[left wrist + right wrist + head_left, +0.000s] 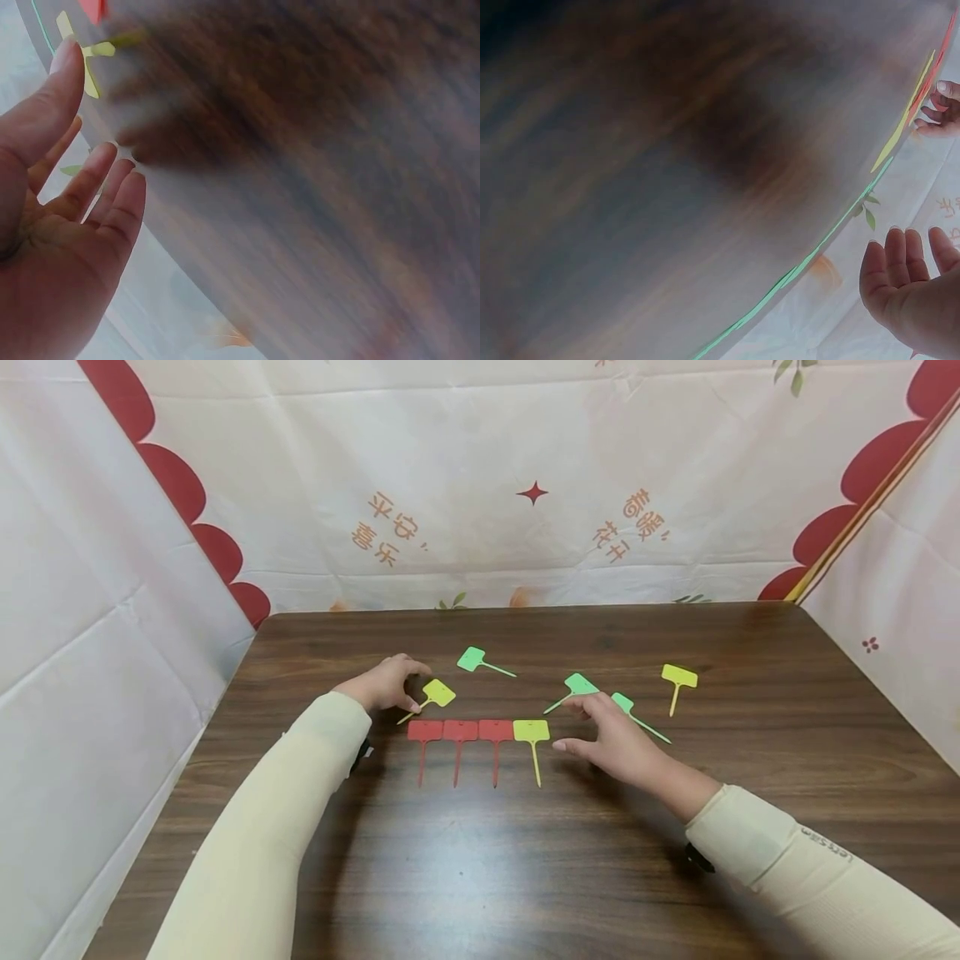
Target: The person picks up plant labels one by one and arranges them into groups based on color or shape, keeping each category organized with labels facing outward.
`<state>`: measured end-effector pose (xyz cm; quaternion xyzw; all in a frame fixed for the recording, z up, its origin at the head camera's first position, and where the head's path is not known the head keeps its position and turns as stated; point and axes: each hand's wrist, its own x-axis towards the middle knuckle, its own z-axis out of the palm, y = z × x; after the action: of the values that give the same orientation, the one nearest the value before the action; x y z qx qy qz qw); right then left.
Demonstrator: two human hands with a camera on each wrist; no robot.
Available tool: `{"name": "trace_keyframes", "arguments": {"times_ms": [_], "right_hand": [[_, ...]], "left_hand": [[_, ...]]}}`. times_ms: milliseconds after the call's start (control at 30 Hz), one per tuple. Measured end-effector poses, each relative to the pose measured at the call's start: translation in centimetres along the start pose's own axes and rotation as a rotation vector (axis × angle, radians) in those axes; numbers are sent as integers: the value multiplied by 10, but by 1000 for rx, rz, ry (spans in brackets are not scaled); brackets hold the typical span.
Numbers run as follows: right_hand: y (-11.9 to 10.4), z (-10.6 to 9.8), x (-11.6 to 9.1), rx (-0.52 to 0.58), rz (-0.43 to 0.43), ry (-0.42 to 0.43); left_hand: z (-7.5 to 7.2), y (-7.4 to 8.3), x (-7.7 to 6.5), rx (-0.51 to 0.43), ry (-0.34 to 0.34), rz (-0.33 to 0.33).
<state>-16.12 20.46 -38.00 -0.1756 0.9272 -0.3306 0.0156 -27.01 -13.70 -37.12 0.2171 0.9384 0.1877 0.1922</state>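
Observation:
My left hand is over the left part of the table, its thumb near the stem of a tilted yellow plant label. In the left wrist view its fingers are apart and grip nothing. Below it, three red plant labels lie side by side, stems toward me, with a yellow plant label at their right end. My right hand is just right of that row with fingers spread, holding nothing. Beside it lie two green plant labels, partly hidden by the hand.
Another green plant label lies farther back, its stem pointing right. One more yellow plant label lies at the right. The brown wooden table ends at a white printed cloth behind and at the sides.

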Motion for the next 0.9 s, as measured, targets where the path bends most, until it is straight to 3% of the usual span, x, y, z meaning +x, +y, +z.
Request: {"name": "trace_keyframes", "arguments": {"times_ms": [567, 900], "right_hand": [[-4, -2, 6, 15, -2, -36], [-4, -2, 7, 22, -1, -31]], "left_hand": [[0, -1, 10, -44, -48, -37], [-2, 0, 11, -30, -57, -24]]}}
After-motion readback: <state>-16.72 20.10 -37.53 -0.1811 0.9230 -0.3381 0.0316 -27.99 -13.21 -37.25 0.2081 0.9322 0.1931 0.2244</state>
